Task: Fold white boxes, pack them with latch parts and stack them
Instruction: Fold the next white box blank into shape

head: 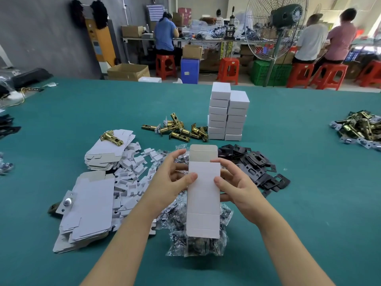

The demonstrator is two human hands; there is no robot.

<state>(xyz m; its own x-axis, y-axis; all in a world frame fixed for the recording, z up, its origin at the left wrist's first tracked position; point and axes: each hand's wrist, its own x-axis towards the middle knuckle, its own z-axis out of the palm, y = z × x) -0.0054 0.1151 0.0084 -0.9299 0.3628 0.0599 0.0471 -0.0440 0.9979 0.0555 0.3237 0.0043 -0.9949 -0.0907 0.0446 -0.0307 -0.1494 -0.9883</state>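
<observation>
- Box (203,195), unfolded, is held above the table (309,203), pinched at its side edges by left hand (174,182) and right hand (235,187).
- Likely light, thin card that creases easily; best held at the edges, near the fold lines.

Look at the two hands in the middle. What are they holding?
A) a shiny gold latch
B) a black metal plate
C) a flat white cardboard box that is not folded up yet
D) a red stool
C: the left hand and the right hand both grip the sides of the flat white cardboard box blank, its top flap sticking up, above the green table.
</observation>
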